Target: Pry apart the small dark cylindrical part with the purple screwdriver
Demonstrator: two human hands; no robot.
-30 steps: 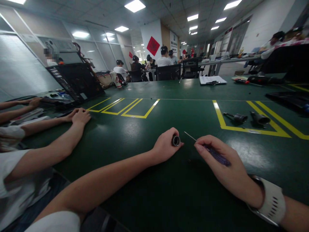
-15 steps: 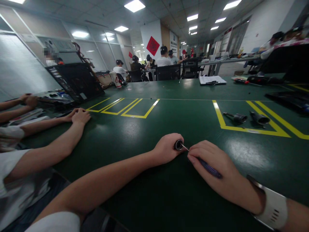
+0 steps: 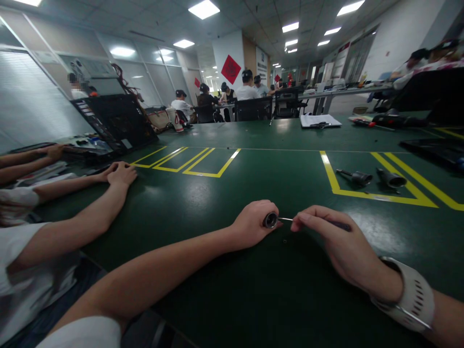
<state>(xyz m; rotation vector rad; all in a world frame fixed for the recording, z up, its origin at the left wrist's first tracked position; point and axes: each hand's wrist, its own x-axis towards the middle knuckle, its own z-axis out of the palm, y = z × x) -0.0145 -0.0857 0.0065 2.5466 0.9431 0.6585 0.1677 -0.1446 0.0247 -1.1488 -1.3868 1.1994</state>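
My left hand (image 3: 253, 223) is wrapped round a hollow, dark metal cylinder (image 3: 270, 220), its round open end turned toward me. A thin screwdriver (image 3: 285, 219) is pinched in my right hand (image 3: 328, 237), its dark handle (image 3: 340, 225) lying back under the fingers. The shaft points left and its tip reaches the right side of the cylinder; whether it sits in a hole I cannot tell. Just below the shaft, a tiny ring-like piece (image 3: 284, 241) lies on the green table. A pale watch strap circles my right wrist.
Inside yellow tape (image 3: 384, 197) at the right lie two metal parts, one with a shank (image 3: 357, 178) and one hollow (image 3: 392, 178), with tiny bits nearby. Farther back are a notebook (image 3: 320, 121) and a power tool (image 3: 397, 121). A co-worker's hands (image 3: 121, 173) rest at the left.
My right hand has swung round so the screwdriver meets the cylinder from the side instead of its open end. The tiny ring-like piece below the shaft now shows.
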